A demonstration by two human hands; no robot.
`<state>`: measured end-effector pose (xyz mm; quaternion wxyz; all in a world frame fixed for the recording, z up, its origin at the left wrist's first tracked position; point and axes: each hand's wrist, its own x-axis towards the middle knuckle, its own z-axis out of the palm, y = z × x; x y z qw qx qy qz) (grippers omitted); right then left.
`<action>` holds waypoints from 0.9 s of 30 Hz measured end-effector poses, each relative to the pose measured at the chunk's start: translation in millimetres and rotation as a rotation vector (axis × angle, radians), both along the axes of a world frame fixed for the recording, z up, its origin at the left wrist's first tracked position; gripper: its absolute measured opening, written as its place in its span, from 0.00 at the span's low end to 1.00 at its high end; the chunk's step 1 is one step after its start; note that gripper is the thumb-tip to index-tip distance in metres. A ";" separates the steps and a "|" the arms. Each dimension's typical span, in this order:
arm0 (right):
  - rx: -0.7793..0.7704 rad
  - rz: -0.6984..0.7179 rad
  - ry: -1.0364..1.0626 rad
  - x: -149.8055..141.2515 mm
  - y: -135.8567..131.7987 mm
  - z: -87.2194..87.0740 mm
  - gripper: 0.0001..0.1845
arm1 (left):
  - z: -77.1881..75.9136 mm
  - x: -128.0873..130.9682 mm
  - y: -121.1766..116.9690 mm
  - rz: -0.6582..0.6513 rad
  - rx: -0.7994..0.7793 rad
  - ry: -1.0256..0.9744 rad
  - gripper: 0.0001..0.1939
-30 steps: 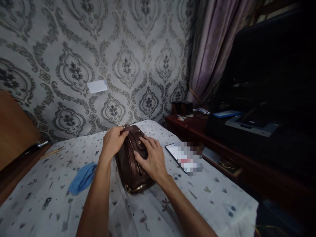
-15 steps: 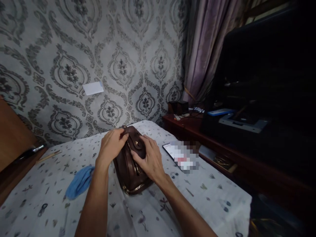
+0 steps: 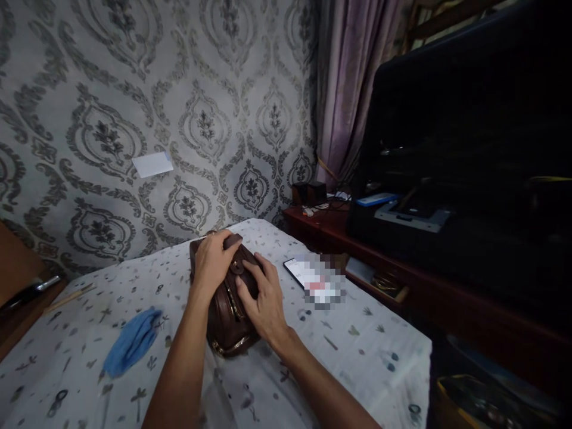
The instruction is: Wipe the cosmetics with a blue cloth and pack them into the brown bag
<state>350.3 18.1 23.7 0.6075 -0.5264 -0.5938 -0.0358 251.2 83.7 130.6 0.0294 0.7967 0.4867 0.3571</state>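
Note:
A brown leather handbag (image 3: 230, 333) with gold zips lies on the patterned white cloth. My left hand (image 3: 212, 262) is closed at its upper part, thumb and fingers pinching a short brown leather strap (image 3: 233, 241) that stands up from the bag. On the bag's right side rests my right hand (image 3: 264, 298), its fingers spread and thumb apart, near a gold stud (image 3: 236, 266). A zip on the front panel shows between the two hands. My left hand and wrist hide part of the bag's left side.
Left of the bag lies a crumpled blue cloth (image 3: 131, 341). A phone (image 3: 297, 274), partly blurred out, is to its right. Beyond stands a dark red desk (image 3: 319, 221) with an open drawer (image 3: 393, 292) and a large black screen-like object (image 3: 447, 131). Patterned wallpaper rises behind.
My left hand has raised the strap, which now sticks up between its thumb and fingers. My right hand's fingers have spread over the bag. The view has shifted slightly right.

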 end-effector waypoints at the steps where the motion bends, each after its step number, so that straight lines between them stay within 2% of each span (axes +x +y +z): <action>1: -0.001 0.003 0.001 -0.4 -0.3 0.1 0.17 | 0.1 0.6 1.0 0.026 0.002 0.000 0.10; 7: 0.001 -0.007 0.006 -3.8 -1.3 -1.5 0.16 | -1.8 -1.5 9.0 0.052 -0.021 -0.128 0.12; 13: 0.007 -0.009 0.001 -5.7 -1.4 -2.9 0.16 | -6.8 -4.9 17.9 -0.112 -0.161 -0.389 0.14; 16: 0.005 -0.019 -0.027 -5.2 -1.0 -3.2 0.17 | -6.3 -6.7 19.2 -0.182 -0.210 -0.456 0.15; 21: -0.039 -0.020 -0.034 -3.4 -1.5 -2.7 0.19 | 4.8 -17.0 9.4 -0.176 -0.168 -0.259 0.14; 27: -0.046 0.003 -0.046 -1.5 -2.7 -2.1 0.24 | 18.8 -48.2 -6.1 0.029 -0.069 0.027 0.13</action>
